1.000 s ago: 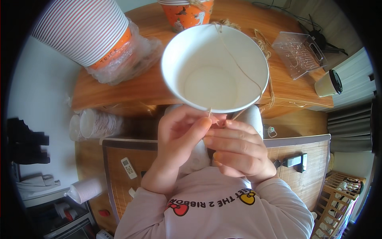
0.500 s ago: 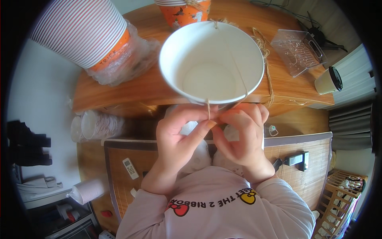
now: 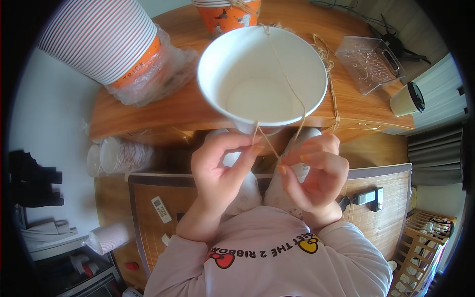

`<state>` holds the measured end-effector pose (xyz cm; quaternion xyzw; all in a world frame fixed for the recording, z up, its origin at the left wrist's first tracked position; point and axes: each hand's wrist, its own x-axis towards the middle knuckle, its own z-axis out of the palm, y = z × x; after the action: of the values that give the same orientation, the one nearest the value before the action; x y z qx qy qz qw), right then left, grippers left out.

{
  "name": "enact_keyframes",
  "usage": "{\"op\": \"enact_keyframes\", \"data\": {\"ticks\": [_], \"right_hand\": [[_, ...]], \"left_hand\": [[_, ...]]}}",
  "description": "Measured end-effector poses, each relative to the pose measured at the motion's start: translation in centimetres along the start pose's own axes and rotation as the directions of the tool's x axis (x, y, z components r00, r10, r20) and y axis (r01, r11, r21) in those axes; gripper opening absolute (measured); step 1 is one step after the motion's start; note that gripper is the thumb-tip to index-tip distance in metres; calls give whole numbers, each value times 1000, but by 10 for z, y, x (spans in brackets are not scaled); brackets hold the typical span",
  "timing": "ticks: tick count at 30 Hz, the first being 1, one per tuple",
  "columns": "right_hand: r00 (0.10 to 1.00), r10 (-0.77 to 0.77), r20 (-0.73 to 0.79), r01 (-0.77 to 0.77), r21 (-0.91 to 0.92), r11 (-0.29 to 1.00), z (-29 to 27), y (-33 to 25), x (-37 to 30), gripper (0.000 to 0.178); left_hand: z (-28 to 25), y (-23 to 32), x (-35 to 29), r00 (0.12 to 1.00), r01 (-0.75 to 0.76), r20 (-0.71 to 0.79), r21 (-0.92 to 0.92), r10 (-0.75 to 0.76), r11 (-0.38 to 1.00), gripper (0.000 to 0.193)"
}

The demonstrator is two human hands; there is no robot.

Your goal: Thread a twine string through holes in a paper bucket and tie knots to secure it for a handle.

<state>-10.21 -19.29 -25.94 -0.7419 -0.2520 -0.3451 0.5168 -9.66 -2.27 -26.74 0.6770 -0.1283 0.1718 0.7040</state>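
1 white paper bowl (image 3: 262, 74) sits right in front of me at the near edge of the wooden table (image 3: 148, 111), with thin tan twine (image 3: 289, 89) strung across its mouth and down over its near rim. My left hand (image 3: 220, 166) pinches 1 strand between thumb and forefinger; my right hand (image 3: 314, 171) pinches another, both fingers closed tight on the twine just below the rim. I judge the bowl light and easily dented, so it should be steadied by the rim, not squeezed. The twine looks soft, rough and not slippery, best held close to where the strands cross.

Counted: 1 bowl, 2 strands in my hands, more loose twine beyond. 1 stack of striped cups (image 3: 96, 37) in a plastic wrap, 1 orange cup (image 3: 227, 12), 1 clear tray (image 3: 368, 62), 1 lidded cup (image 3: 408, 99). Perhaps 2 or 3 cups (image 3: 116, 156) lie under the table; the shadow hides them.
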Motion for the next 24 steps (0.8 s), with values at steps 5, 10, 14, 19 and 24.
{"op": "enact_keyframes", "data": {"ticks": [5,10,14,19,24], "right_hand": [[981,-80,175,110,-172,979,-2,-5,8,33],[984,-97,146,123,-182,976,2,-2,5,39],[993,-104,56,110,-127,986,2,2,10,43],[1000,0,-27,0,7,1000,11,1,11,44],[999,-5,53,6,-6,1000,11,6,13,43]], "left_hand": [[1,-1,0,997,55,60,-237,-41,970,14],[2,4,1,985,172,106,-433,-140,885,13],[-1,0,4,987,157,102,-409,-126,899,14],[0,2,4,982,184,105,-383,-155,905,14],[-4,-2,5,973,228,131,-366,-193,902,12]]}}
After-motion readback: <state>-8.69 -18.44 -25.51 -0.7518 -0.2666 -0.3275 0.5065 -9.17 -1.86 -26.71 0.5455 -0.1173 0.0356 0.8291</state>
